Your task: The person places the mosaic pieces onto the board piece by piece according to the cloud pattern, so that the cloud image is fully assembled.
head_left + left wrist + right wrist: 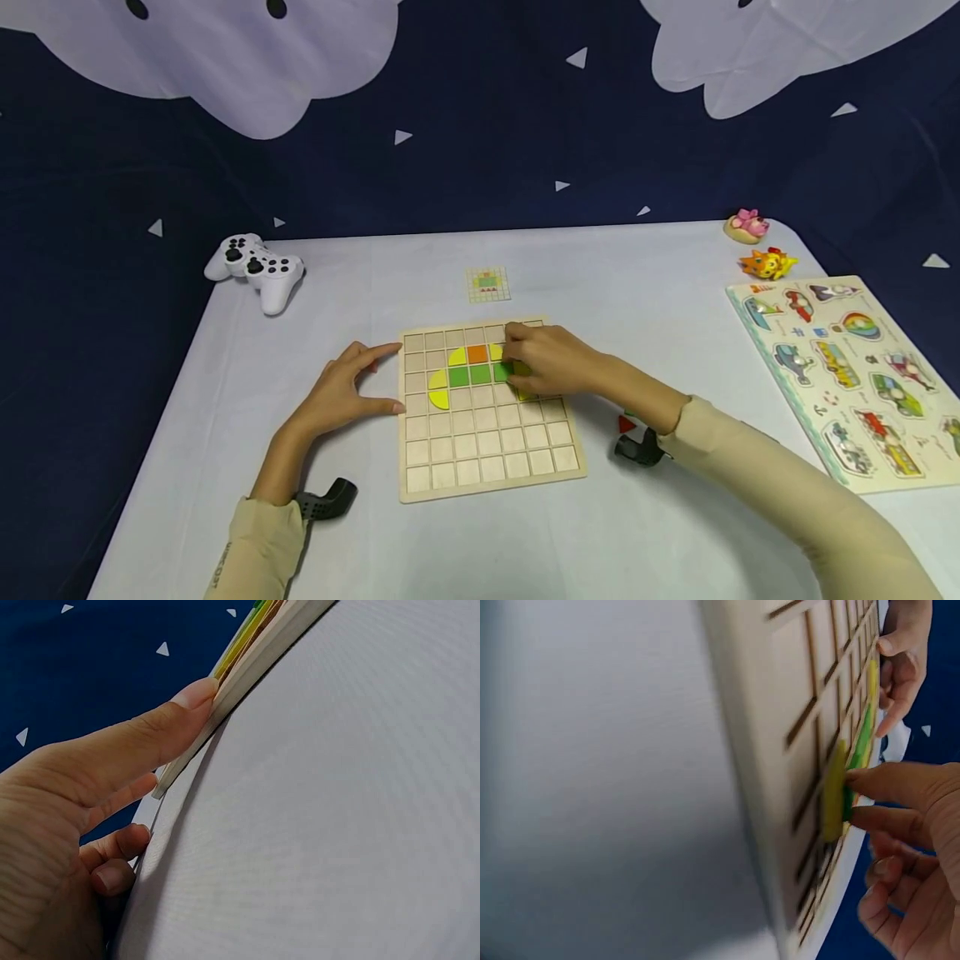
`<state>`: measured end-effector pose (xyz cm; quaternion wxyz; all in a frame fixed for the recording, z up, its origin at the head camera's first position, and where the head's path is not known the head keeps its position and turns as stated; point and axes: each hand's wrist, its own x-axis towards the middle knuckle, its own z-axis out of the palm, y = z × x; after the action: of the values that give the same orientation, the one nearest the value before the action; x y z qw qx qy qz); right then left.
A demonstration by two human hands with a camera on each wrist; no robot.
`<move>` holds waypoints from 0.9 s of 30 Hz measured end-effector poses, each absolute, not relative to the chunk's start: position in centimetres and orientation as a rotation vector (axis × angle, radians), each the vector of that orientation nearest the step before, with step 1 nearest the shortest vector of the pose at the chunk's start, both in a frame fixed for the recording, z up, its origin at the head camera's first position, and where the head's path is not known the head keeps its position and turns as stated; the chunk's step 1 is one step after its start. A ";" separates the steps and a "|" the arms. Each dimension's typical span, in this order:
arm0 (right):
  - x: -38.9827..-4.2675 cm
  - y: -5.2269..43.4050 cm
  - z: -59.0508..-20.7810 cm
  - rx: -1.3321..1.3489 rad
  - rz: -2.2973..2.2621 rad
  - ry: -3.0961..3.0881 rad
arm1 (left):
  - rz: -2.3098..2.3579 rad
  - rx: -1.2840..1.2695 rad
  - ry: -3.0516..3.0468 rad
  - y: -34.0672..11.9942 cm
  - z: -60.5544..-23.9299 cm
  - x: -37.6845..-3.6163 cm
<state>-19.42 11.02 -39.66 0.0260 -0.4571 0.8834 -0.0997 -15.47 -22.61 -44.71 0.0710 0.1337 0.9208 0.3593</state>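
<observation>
A wooden grid board (465, 446) lies on the table with yellow, green and orange tiles in its upper cells. My left hand (337, 392) is at the board's left side, thumb and index finger stretched apart and touching its edge; the left wrist view shows the thumb (157, 735) against that edge. Over the upper right cells, my right hand (555, 358) has curled fingers and pinches a rounded yellow tile (832, 795), beside a green tile (502, 372). The right hand covers part of the tiles there. An orange tile (477, 354) sits above the green row.
Behind the board lies a small pattern card (488, 285). Red and green pieces (626, 423) lie near the right wrist. A white game controller (255, 268) is at the back left. To the right are a picture puzzle board (813, 400) and two small figurines (768, 263).
</observation>
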 end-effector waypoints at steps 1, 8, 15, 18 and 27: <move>-19.4 10.9 -39.5 -1.397 -0.306 2.727 | 1.078 0.402 2.768 -22.6 -44.7 -15.5; -19.1 10.0 -38.9 -1.286 -0.301 2.714 | 1.074 0.411 2.775 -22.4 -44.5 -15.5; -18.8 9.9 -38.2 -1.215 -0.214 2.731 | 1.090 0.432 2.775 -22.3 -44.8 -15.4; -18.5 10.7 -37.7 -1.191 -0.259 2.742 | 1.081 0.428 2.778 -22.3 -44.8 -15.4; -17.0 16.4 -36.9 -1.032 -0.389 2.839 | 1.069 0.452 2.786 -22.8 -45.0 -15.4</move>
<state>-17.04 16.36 -36.93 0.0477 -0.3385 0.9311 -0.1276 -15.41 -22.77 -44.99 0.0615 0.1495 0.9213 0.3536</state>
